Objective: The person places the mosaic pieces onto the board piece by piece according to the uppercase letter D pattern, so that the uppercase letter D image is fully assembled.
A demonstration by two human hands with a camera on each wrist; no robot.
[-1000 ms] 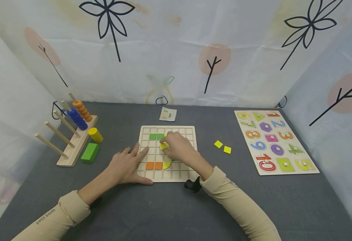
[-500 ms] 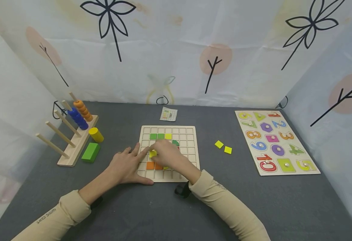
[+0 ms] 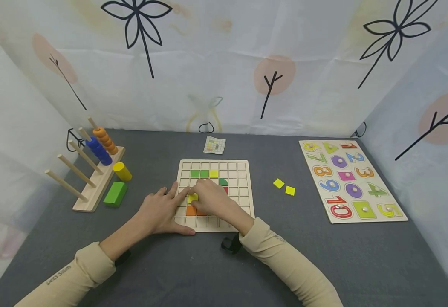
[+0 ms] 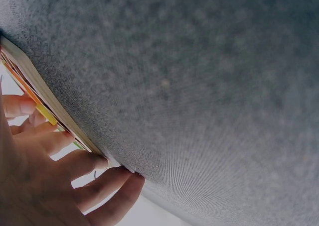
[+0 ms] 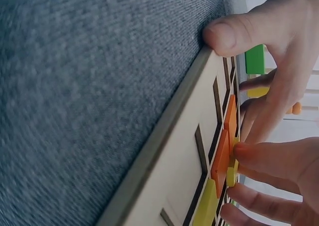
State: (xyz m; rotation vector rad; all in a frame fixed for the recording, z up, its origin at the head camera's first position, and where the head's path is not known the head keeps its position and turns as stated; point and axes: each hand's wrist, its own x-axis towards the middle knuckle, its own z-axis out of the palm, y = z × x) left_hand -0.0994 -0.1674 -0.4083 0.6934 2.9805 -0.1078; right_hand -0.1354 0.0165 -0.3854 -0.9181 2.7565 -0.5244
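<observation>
A wooden grid board (image 3: 208, 225) lies flat on the dark table. My left hand (image 3: 159, 213) rests along its left side, fingers spread, thumb at the near edge. Over the board's left middle, my right hand (image 3: 214, 200) pinches a yellow square tile (image 3: 193, 198) between thumb and fingers, low at the grid. Just nearer sit orange tiles (image 3: 191, 211); beside them, a yellow piece (image 5: 205, 206) shows in the right wrist view. Farther up the grid are green square tiles (image 3: 199, 173), a yellow tile (image 3: 214, 173), a rounded green piece (image 3: 223, 182) and a partly hidden red piece (image 3: 226, 189).
Two loose yellow tiles (image 3: 284, 187) lie right of the board. A number puzzle (image 3: 352, 183) is farther right, a pattern card (image 3: 214, 145) behind. At left stand a peg rack with rings (image 3: 93, 183), a yellow cylinder (image 3: 122, 172) and a green block (image 3: 115, 194).
My right hand has moved left and slightly nearer across the board with the yellow tile, uncovering the top row and the rounded green piece. My left hand has stayed in place.
</observation>
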